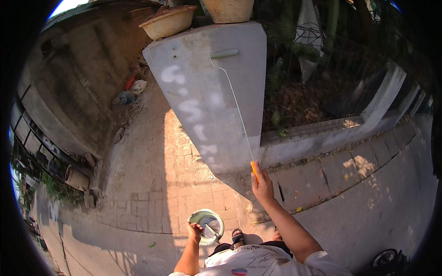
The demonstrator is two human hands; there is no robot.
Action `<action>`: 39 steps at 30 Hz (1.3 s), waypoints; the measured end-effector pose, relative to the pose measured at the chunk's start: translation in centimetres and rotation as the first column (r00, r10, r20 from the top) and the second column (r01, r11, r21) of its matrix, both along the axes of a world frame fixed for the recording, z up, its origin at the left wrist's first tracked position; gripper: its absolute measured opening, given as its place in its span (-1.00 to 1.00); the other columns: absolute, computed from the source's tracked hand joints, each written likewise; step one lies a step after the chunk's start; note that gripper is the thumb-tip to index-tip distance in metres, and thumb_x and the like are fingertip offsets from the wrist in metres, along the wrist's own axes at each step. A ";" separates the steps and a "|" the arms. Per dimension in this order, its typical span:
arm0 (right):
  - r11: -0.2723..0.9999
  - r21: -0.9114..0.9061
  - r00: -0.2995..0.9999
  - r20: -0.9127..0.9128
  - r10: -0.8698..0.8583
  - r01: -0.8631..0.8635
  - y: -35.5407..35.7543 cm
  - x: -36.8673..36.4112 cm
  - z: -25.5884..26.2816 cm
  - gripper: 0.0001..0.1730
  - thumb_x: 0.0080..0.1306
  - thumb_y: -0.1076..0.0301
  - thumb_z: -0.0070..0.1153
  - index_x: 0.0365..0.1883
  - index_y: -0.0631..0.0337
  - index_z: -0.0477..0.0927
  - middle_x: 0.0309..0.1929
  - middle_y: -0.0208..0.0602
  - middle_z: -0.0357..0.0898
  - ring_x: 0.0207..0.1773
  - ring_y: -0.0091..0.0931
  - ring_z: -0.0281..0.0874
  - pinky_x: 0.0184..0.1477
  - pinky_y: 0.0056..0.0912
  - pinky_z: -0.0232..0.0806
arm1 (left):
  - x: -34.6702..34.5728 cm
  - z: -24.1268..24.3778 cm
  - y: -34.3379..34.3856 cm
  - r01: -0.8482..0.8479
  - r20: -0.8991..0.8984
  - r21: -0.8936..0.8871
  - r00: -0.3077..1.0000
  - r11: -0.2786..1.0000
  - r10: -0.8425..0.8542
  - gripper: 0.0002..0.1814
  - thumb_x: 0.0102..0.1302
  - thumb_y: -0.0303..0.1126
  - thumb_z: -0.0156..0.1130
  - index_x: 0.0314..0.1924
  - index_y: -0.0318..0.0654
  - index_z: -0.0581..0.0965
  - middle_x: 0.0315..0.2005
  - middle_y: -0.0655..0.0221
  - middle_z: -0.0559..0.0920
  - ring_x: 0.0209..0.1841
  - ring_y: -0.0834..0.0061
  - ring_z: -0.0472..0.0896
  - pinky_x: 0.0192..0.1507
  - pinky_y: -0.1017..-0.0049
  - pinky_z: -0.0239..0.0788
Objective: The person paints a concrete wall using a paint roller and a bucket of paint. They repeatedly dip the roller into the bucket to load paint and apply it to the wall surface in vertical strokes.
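My right hand (263, 186) is closed around the orange handle of a long-framed paint roller (241, 119). Its pale roller sleeve (224, 54) lies against the upper part of a grey masonry pillar (203, 89). White sprayed marks run down the pillar's left side; a smoother grey area covers the upper right. Low at my left, my left hand (194, 232) has its fingers curled over the rim of a paint bucket (221, 220). Inside the bucket are greyish paint and a pale stick-like tool (211, 230). The exact grip on the rim is partly hidden.
A worn basin (169, 24) and a large pot (228, 11) stand on the pillar's top. To the right, wire fencing (310, 129) rises from a low wall (304, 145). Brick paving (145, 207) surrounds the pillar's foot. A motorcycle wheel (385, 258) shows at lower right.
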State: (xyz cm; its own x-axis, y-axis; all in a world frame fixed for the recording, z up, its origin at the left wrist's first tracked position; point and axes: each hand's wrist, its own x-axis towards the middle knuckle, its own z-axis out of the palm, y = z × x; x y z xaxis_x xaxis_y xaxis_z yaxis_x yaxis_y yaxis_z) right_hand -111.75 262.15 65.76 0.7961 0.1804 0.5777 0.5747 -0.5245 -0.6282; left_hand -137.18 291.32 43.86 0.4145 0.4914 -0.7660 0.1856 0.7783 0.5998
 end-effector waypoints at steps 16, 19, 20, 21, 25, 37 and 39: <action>0.988 -0.155 0.939 -0.341 -0.038 -0.016 -4.3 -8.9 -15.4 -0.29 0.36 0.26 0.04 0.47 -0.09 0.13 -0.50 0.03 0.53 -0.44 -0.04 0.56 -0.38 -0.04 0.43 | -0.1 0.5 0.7 0.018 0.008 0.007 1.000 1.000 -0.018 -0.50 0.32 0.15 -0.15 -0.30 -0.18 0.38 -0.63 0.34 0.46 -0.60 0.34 0.43 -0.44 0.30 0.34; 0.974 -0.217 0.859 -0.509 -0.059 -0.061 -5.1 -9.7 -14.7 -0.32 0.39 0.26 0.01 0.46 -0.03 0.14 -0.27 0.13 0.62 -0.23 -0.01 0.61 -0.21 -0.06 0.46 | 0.0 0.5 1.0 0.017 0.037 -0.006 0.999 1.000 -0.017 -0.51 0.32 0.15 -0.15 -0.30 -0.18 0.39 -0.64 0.34 0.46 -0.61 0.35 0.43 -0.46 0.31 0.34; 0.977 -0.201 0.855 -0.516 -0.049 -0.065 -5.1 -9.9 -14.9 -0.33 0.39 0.25 0.02 0.46 -0.02 0.16 -0.24 0.13 0.62 -0.21 -0.01 0.61 -0.20 -0.06 0.46 | -0.1 0.5 1.0 0.005 0.024 0.005 1.000 1.000 -0.005 -0.52 0.31 0.13 -0.14 -0.31 -0.19 0.38 -0.64 0.33 0.45 -0.60 0.34 0.42 -0.45 0.29 0.33; 0.980 -0.189 0.852 -0.521 -0.044 -0.065 -5.3 -10.0 -14.9 -0.33 0.39 0.25 0.02 0.45 0.00 0.17 -0.21 0.14 0.62 -0.18 -0.01 0.61 -0.18 -0.06 0.46 | 0.1 0.5 0.9 -0.003 0.015 0.014 1.000 1.000 0.003 -0.53 0.30 0.11 -0.13 -0.33 -0.19 0.37 -0.64 0.33 0.44 -0.59 0.33 0.42 -0.44 0.27 0.31; 0.981 -0.187 0.792 -0.607 -0.068 -0.059 -5.1 -9.5 -13.2 -0.38 0.38 0.23 0.03 0.40 -0.01 0.26 -0.11 0.14 0.60 -0.12 -0.01 0.60 -0.14 -0.07 0.45 | 0.2 0.2 1.1 -0.016 0.027 0.009 1.000 1.000 0.015 -0.55 0.29 0.09 -0.13 -0.33 -0.20 0.36 -0.65 0.33 0.43 -0.59 0.33 0.40 -0.44 0.26 0.29; 0.997 -0.075 0.952 -0.304 -0.033 0.010 -5.5 -9.6 -0.5 -0.39 0.35 0.29 0.09 0.38 0.00 0.30 -0.42 0.05 0.59 -0.31 -0.07 0.61 -0.28 -0.10 0.44 | 0.6 0.1 0.3 -0.048 0.011 -0.043 0.999 0.998 0.048 -0.53 0.33 0.13 -0.12 -0.33 -0.18 0.38 -0.67 0.35 0.43 -0.64 0.38 0.37 -0.50 0.35 0.27; 0.998 -0.064 0.956 -0.292 -0.023 0.004 -5.5 -9.3 0.8 -0.39 0.36 0.28 0.08 0.38 0.00 0.30 -0.40 0.05 0.60 -0.32 -0.05 0.61 -0.27 -0.10 0.45 | 0.7 0.2 0.2 -0.045 -0.012 -0.035 0.999 0.998 0.045 -0.53 0.33 0.13 -0.12 -0.33 -0.18 0.38 -0.67 0.35 0.43 -0.64 0.38 0.36 -0.50 0.35 0.27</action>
